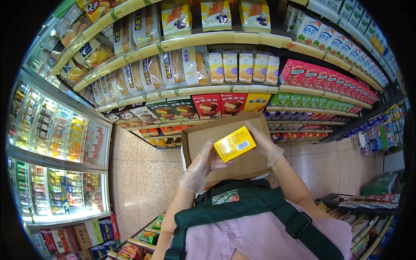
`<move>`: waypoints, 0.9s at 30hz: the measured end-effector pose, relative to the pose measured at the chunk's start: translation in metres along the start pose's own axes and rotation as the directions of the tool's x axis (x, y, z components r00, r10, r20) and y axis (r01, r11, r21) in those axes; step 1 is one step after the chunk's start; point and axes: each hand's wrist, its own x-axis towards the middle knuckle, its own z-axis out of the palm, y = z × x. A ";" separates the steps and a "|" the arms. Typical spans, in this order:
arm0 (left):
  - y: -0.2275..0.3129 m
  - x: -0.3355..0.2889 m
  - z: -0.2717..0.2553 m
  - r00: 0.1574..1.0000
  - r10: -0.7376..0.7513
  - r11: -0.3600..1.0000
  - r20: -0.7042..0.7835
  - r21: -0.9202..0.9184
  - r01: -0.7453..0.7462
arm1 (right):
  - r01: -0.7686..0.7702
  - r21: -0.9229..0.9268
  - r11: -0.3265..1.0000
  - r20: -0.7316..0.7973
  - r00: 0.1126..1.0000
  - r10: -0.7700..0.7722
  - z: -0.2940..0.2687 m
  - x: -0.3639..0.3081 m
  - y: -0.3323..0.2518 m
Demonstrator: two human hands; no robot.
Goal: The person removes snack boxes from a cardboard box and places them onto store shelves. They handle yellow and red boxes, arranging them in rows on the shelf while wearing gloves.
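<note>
Far shelves [180, 92]: facing you.
Yellow box [235, 144]: left hand [203, 167], right hand [264, 145] clamping; apparently orienting.
Next: probably needing steadiness.

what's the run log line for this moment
left hand: holding yellow box | right hand: holding yellow box | below: open cardboard carton | ahead: stocked shelves

From my remote station I count two hands [266, 146], one held yellow box [234, 144], one carton [215, 125], three yellow-white bags [216, 16], five cookie packs [245, 67], two red pie boxes [206, 107], two green pie boxes [183, 111] and one apron [255, 197].
</note>
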 end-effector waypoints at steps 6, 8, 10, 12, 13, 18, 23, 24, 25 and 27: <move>0.019 -0.024 0.019 0.989 0.099 0.988 -0.108 0.125 -0.086 | 0.010 0.206 0.979 -0.012 1.000 -0.008 0.014 -0.008 -0.002; 0.025 -0.029 0.025 0.982 0.127 0.970 -0.139 0.224 -0.094 | 0.004 0.267 0.964 -0.004 1.000 -0.003 0.015 -0.010 -0.001; 0.025 -0.031 0.025 0.979 0.160 0.965 -0.128 0.230 -0.128 | -0.019 0.282 0.959 -0.010 1.000 0.023 0.013 -0.009 0.002; 0.022 -0.031 0.022 0.977 0.169 0.962 -0.130 0.235 -0.136 | -0.027 0.290 0.957 -0.010 0.999 0.031 0.012 -0.009 0.003; 0.019 -0.028 0.016 0.978 0.161 0.963 -0.136 0.237 -0.126 | -0.024 0.291 0.956 -0.007 1.000 0.027 0.011 -0.008 0.003; 0.021 -0.025 0.018 0.980 0.116 0.968 -0.163 0.240 -0.075 | -0.008 0.292 0.956 -0.029 0.999 0.017 0.009 -0.012 0.001; 0.031 -0.024 0.026 0.981 0.063 0.964 -0.184 0.266 -0.012 | 0.012 0.261 0.965 -0.094 0.996 0.013 0.008 -0.010 0.008; 0.031 -0.024 0.024 0.982 0.061 0.964 -0.178 0.266 -0.011 | 0.015 0.263 0.965 -0.110 0.994 0.014 0.009 -0.011 0.009; 0.031 -0.024 0.022 0.983 0.058 0.964 -0.172 0.267 -0.011 | 0.019 0.265 0.964 -0.126 0.992 0.015 0.011 -0.013 0.010; 0.032 -0.025 0.021 0.987 0.044 0.962 -0.157 0.273 0.000 | 0.022 0.284 0.959 -0.128 0.992 0.015 0.009 -0.015 0.015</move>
